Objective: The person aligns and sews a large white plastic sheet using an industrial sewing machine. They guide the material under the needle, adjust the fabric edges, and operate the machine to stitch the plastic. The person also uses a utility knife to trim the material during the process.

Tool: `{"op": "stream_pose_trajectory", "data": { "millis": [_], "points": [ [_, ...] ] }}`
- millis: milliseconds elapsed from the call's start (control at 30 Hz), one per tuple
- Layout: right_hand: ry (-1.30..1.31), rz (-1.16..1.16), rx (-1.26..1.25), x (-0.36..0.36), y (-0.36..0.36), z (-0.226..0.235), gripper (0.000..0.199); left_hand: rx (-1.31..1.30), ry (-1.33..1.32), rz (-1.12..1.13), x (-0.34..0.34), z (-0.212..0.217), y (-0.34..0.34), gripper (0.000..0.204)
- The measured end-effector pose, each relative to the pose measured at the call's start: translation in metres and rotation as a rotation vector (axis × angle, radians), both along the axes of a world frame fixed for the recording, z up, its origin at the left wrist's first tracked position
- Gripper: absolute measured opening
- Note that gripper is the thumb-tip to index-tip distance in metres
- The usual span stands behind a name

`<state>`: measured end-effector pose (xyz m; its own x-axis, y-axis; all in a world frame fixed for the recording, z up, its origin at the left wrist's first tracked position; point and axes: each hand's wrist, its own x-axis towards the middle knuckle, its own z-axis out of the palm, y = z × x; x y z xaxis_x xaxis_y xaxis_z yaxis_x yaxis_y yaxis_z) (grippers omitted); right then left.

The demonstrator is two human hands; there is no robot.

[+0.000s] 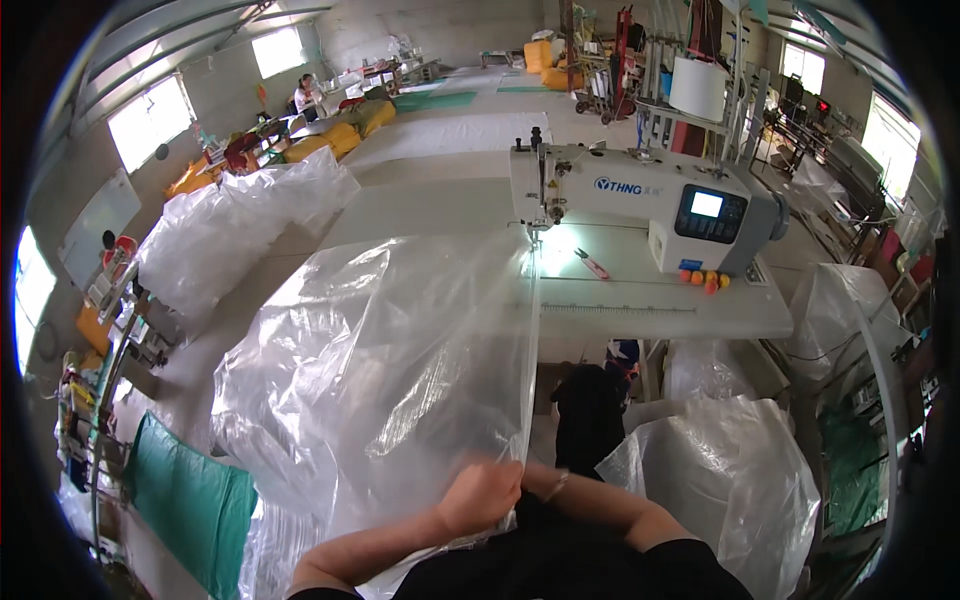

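Note:
A large clear plastic sheet (400, 350) spreads over the left part of the sewing machine's table and hangs toward me. Its straight right edge runs from under the needle area down to my hands. My left hand (482, 497) is closed on that edge, close to my body. My right hand (538, 480) meets it there, with a band on the wrist; its fingers are hidden behind the left hand. The white sewing machine (620, 195) has its lamp lit over the needle. Small red-handled thread snips (592, 264) lie on the table (690, 318), right of the needle.
Several small orange and red balls (705, 278) sit by the machine's base. More clear plastic is heaped at the left (230, 225) and beside my right arm (720, 480). A green sheet (190, 500) hangs at lower left. A white thread cone (697, 88) stands behind the machine. Another person (306, 95) is far off.

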<state>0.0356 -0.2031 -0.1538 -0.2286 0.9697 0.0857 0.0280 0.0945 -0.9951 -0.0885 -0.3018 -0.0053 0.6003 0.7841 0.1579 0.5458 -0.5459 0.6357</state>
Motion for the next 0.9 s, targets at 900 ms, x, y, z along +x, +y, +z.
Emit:
{"op": "stream_pose_trajectory", "data": {
  "millis": [900],
  "points": [
    [-0.867,-0.551,0.471,0.055,0.047,0.071,0.049,0.505,0.124,0.515,-0.045,-0.030,0.091,0.058]
  ]
}}
